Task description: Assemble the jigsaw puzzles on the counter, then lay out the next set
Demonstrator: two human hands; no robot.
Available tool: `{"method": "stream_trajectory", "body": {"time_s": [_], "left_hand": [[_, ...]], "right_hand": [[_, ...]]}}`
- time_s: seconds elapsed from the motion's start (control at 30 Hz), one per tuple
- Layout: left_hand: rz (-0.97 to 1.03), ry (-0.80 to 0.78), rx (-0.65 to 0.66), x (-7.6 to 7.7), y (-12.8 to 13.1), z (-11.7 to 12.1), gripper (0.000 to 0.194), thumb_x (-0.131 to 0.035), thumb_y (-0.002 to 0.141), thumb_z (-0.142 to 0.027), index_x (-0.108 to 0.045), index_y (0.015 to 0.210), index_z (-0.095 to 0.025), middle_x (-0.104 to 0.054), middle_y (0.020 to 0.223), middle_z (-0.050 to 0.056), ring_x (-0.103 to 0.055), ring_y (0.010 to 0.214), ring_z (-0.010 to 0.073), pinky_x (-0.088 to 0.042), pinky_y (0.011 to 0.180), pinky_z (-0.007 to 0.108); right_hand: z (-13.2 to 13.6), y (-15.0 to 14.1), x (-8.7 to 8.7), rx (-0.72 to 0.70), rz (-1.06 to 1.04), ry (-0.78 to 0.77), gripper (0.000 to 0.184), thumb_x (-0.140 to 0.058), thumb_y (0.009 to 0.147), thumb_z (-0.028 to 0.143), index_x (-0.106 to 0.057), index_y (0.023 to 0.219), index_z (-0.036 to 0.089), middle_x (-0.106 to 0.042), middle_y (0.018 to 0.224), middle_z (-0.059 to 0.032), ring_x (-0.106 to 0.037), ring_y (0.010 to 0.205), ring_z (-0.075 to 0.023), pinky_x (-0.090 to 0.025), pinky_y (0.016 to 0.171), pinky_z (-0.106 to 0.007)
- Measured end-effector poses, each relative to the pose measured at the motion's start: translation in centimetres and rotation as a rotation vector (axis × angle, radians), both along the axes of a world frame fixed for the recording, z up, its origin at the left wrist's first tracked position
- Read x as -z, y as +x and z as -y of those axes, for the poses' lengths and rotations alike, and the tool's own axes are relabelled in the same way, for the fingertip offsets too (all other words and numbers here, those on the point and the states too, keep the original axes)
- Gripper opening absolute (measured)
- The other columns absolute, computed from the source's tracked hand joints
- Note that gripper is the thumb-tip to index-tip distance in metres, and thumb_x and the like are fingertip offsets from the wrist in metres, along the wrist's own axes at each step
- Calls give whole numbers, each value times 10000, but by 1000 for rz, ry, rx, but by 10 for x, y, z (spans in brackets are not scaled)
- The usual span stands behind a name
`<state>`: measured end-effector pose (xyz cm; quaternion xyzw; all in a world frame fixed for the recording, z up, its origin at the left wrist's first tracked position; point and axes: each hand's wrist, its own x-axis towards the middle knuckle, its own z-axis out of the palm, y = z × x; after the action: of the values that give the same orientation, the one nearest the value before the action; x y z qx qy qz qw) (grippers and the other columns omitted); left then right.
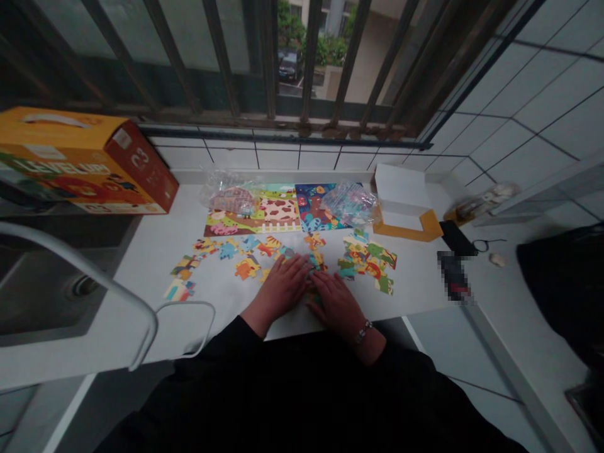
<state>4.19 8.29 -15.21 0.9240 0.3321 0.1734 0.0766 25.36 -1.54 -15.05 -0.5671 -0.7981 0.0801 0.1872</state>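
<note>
On the white counter, my left hand (285, 286) lies palm down with its fingers stretched forward over some jigsaw puzzle pieces. My right hand (336, 303), with a bracelet at the wrist, rests flat close beside it, thumb apart from the fingers. The fingertips of both hands nearly meet, and what lies under them is mostly hidden. Joined puzzle pieces (315, 246) stick out just beyond the fingers. To the right sits a cluster of joined puzzle pieces (368, 261). Left of my hands are an orange puzzle piece (247, 268) and blue puzzle pieces (228, 250).
Behind the pieces lie a farm picture sheet (278, 211) and a dark blue picture sheet (311, 204), partly under clear plastic bags (349, 202). An opened yellow box (410, 231) stands right. At left are an orange carton (80, 163), a sink (51, 283) and a white curved stand (151, 321).
</note>
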Motion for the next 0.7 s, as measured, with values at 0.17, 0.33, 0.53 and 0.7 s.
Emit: {"method": "stream_trajectory", "body": {"time_s": [0.17,0.33,0.53,0.7], "left_hand": [[-58,-50,17,0,2,5,484,-512,1139,-414,-568,1595,-258,-583,1659,90,-507,1555,315,-295,1345,643],[-50,-18,-97,-6,2,5,391,-561,1112,-394,-669,1457,-247,-654,1563,113,-572,1456,355,-336,1310,669],[-27,-7,-125,-2,2,2,291,-567,1095,-366,-729,1286,-218,-702,1432,144,-622,1358,355,-375,1285,655],[-28,-4,-126,1,0,3,331,-559,1100,-370,-709,1357,-226,-655,1533,151,-586,1443,358,-371,1293,647]], "right_hand": [[-6,17,2,238,64,74,529,-535,1122,439,-568,1561,145,-510,1684,-235,-455,1584,-370,-316,1313,-643],[-16,39,1,535,173,-27,671,-502,1121,458,-407,1670,83,-433,1726,-283,-333,1649,-431,-263,1293,-739],[-20,25,1,303,121,-54,698,-507,1119,509,-390,1684,116,-486,1707,-246,-425,1610,-373,-222,1334,-682],[-30,13,-3,118,71,-49,668,-510,1122,535,-446,1665,152,-517,1695,-207,-417,1619,-351,-255,1341,-624]]}}
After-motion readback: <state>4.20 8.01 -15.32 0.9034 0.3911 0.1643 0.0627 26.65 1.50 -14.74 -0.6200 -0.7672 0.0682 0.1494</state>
